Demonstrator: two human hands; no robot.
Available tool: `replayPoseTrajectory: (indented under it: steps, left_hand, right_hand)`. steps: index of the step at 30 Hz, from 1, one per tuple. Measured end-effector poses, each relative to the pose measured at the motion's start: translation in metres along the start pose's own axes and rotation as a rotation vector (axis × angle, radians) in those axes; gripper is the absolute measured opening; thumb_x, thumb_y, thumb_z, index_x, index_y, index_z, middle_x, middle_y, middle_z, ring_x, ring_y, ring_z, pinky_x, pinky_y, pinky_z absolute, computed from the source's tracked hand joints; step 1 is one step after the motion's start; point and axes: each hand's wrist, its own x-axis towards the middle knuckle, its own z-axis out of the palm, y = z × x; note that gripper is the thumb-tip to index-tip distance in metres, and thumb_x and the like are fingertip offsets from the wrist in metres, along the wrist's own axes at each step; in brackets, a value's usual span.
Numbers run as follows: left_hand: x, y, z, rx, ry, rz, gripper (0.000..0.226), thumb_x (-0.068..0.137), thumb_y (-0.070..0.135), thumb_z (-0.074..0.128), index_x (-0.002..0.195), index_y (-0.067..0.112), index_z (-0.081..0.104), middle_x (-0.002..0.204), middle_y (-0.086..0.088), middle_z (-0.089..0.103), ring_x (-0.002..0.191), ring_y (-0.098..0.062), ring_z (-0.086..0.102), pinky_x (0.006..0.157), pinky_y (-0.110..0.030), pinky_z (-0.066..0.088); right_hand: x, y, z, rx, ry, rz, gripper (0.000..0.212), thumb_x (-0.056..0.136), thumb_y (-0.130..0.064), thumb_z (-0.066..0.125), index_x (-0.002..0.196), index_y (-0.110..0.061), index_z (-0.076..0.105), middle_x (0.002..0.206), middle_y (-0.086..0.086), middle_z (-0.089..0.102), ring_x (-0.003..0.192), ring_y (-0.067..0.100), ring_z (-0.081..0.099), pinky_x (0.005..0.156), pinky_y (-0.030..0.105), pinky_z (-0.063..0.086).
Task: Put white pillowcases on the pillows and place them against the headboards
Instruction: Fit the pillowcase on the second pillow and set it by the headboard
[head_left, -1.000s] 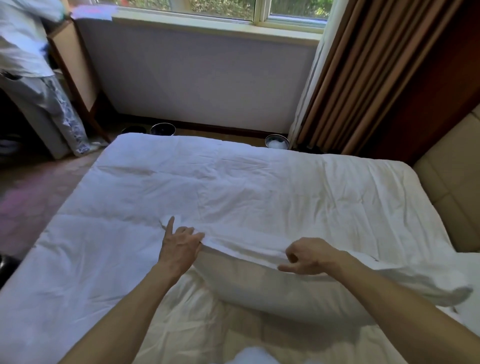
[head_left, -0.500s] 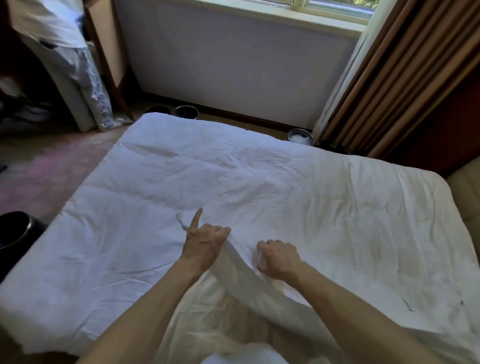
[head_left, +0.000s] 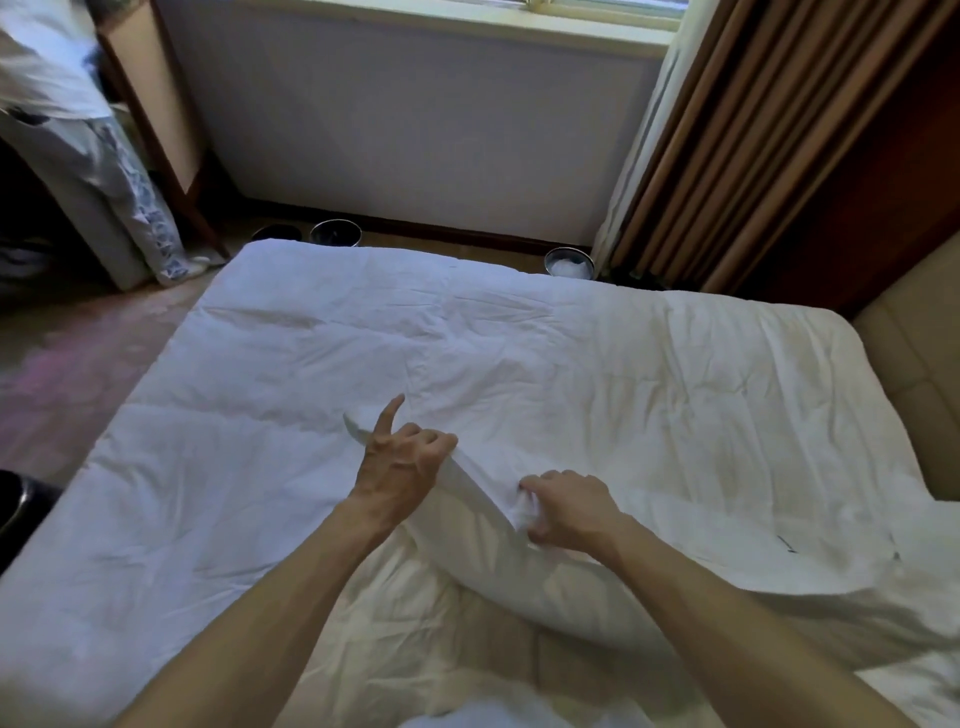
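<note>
While both hands pinch the pillowcase (head_left: 483, 499), left hand (head_left: 400, 465), right hand (head_left: 569, 512), 1 bin (head_left: 569, 262) holds white trash.

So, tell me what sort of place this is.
Likely a hotel bedroom: a bed with white linen, a padded headboard, curtains by a window, and bins on the floor.

One head-worn view — looking down, close, across the bed (head_left: 519, 364); window wall beyond.
</note>
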Motion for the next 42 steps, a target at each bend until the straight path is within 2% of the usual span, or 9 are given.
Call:
replayPoseTrajectory:
  steps: [4, 7, 12, 16, 19, 24, 30, 34, 42]
  left_hand:
    - [-0.003, 0.004, -0.001, 0.002, 0.007, 0.014, 0.029, 0.078, -0.004, 0.057, 0.094, 0.018, 0.067, 0.080, 0.001, 0.073, 0.069, -0.026, 0.066, 0.116, -0.056, 0.021]
    - [-0.010, 0.003, 0.000, 0.009, 0.010, 0.017, 0.031, 0.077, -0.007, 0.058, 0.095, 0.018, 0.067, 0.079, 0.002, 0.073, 0.068, -0.026, 0.066, 0.116, -0.056, 0.021]
    - [-0.027, -0.010, 0.006, 0.023, 0.005, 0.039, 0.028, 0.082, -0.003, 0.054, 0.093, 0.021, 0.065, 0.078, 0.005, 0.070, 0.071, -0.023, 0.065, 0.118, -0.051, 0.020]
    - [-0.052, -0.025, 0.014, -0.004, 0.028, -0.016, 0.024, 0.082, 0.007, 0.068, 0.102, 0.020, 0.068, 0.104, -0.001, 0.071, 0.099, -0.024, 0.067, 0.115, -0.051, 0.028]
    - [-0.070, -0.039, 0.017, 0.013, -0.058, -0.200, 0.056, 0.074, 0.017, 0.077, 0.128, 0.017, 0.061, 0.124, -0.011, 0.066, 0.112, -0.027, 0.064, 0.110, -0.054, 0.033]
    - [-0.082, -0.046, 0.017, 0.021, -0.172, -0.427, 0.049, 0.084, 0.032, 0.066, 0.131, 0.017, 0.057, 0.092, 0.003, 0.071, 0.081, -0.022, 0.067, 0.103, -0.044, 0.034]
    - [-0.064, -0.050, -0.002, -0.182, 0.106, -0.623, 0.029, 0.088, 0.025, 0.047, 0.105, 0.017, 0.070, 0.087, -0.002, 0.071, 0.078, -0.027, 0.062, 0.078, -0.040, 0.045]
    - [-0.033, -0.052, -0.012, -0.201, 0.227, -0.477, 0.024, 0.092, 0.029, 0.063, 0.114, 0.020, 0.068, 0.109, -0.004, 0.067, 0.102, -0.027, 0.060, 0.086, -0.041, 0.045]
    - [-0.004, -0.035, 0.012, -0.300, -0.194, -0.049, 0.019, 0.081, 0.035, 0.073, 0.099, 0.028, 0.073, 0.104, 0.003, 0.070, 0.101, -0.026, 0.061, 0.099, -0.041, 0.038]
  right_hand:
    - [0.004, -0.006, 0.019, -0.133, 0.184, 0.013, 0.038, 0.078, -0.024, 0.066, 0.114, -0.018, 0.057, 0.100, 0.007, 0.062, 0.092, 0.031, 0.060, 0.068, 0.037, 0.038]
    - [0.006, -0.012, 0.026, -0.245, 0.253, 0.031, 0.035, 0.051, -0.009, 0.082, 0.081, -0.015, 0.065, 0.065, 0.005, 0.060, 0.056, 0.027, 0.057, 0.051, 0.030, 0.035]
    - [0.005, -0.015, 0.021, -0.308, 0.297, -0.003, 0.039, 0.035, 0.002, 0.085, 0.061, -0.012, 0.060, 0.050, 0.007, 0.053, 0.041, 0.025, 0.050, 0.044, 0.030, 0.036]
    - [0.008, -0.010, 0.013, -0.297, 0.310, -0.019, 0.040, 0.032, 0.005, 0.085, 0.057, -0.012, 0.058, 0.046, 0.007, 0.051, 0.037, 0.026, 0.049, 0.041, 0.027, 0.031]
    - [0.012, -0.005, 0.006, -0.304, 0.342, -0.022, 0.037, 0.036, 0.005, 0.083, 0.058, -0.012, 0.058, 0.048, 0.007, 0.053, 0.038, 0.027, 0.052, 0.043, 0.026, 0.031]
    - [0.019, 0.006, -0.004, -0.308, 0.359, 0.019, 0.036, 0.041, 0.002, 0.084, 0.059, -0.014, 0.057, 0.048, 0.005, 0.054, 0.037, 0.028, 0.052, 0.042, 0.026, 0.028]
    - [0.023, 0.010, -0.005, -0.313, 0.343, 0.005, 0.032, 0.044, -0.002, 0.082, 0.058, -0.015, 0.056, 0.047, 0.002, 0.054, 0.036, 0.027, 0.052, 0.042, 0.026, 0.025]
    - [0.022, 0.007, -0.001, -0.328, 0.336, -0.015, 0.032, 0.046, -0.001, 0.081, 0.058, -0.016, 0.055, 0.048, 0.002, 0.054, 0.037, 0.027, 0.052, 0.042, 0.026, 0.024]
    - [0.018, 0.009, -0.002, -0.382, 0.360, -0.023, 0.034, 0.047, 0.003, 0.081, 0.064, -0.014, 0.057, 0.054, 0.005, 0.054, 0.043, 0.028, 0.053, 0.044, 0.027, 0.026]
